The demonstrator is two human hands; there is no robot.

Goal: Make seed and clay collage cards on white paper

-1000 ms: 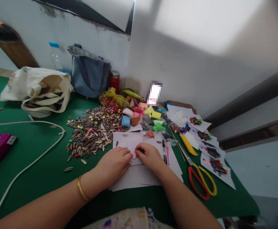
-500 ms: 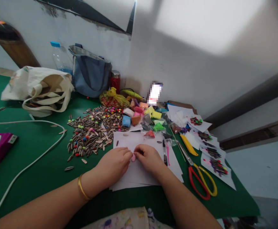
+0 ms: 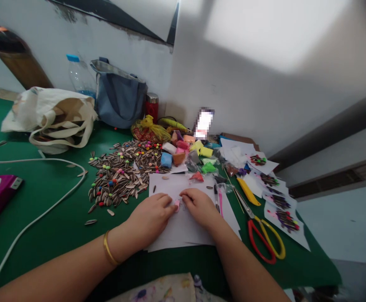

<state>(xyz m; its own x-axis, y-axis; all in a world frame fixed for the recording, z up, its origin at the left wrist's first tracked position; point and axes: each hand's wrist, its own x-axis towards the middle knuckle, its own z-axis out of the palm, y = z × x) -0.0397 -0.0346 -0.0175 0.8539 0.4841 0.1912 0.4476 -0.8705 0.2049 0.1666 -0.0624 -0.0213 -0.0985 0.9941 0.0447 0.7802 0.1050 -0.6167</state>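
Observation:
A small piece of pink modelling clay (image 3: 177,204) is at the fingertips of my left hand (image 3: 153,214), which is closed on it over the white paper (image 3: 189,235). Just to the right, my right hand (image 3: 199,206) has its thumb and fingers curled together in a pinch, slightly apart from the pink clay. Whatever may be between those fingers is hidden. Beyond the hands, a few sunflower seeds (image 3: 165,178) lie on the paper, along with a red clay lump (image 3: 197,176) at its far edge.
Left of the paper spreads a pile of sunflower seeds (image 3: 123,176) with coloured beads. Packs of coloured clay (image 3: 179,158) sit behind. Scissors (image 3: 258,226), a yellow cutter (image 3: 248,191) and decorated papers (image 3: 296,235) lie right. A cable (image 3: 49,205) crosses the green table (image 3: 63,251).
My right hand has drawn back slightly from the pink clay, widening the gap between the hands. The clay stays at my left fingertips, showing more of itself.

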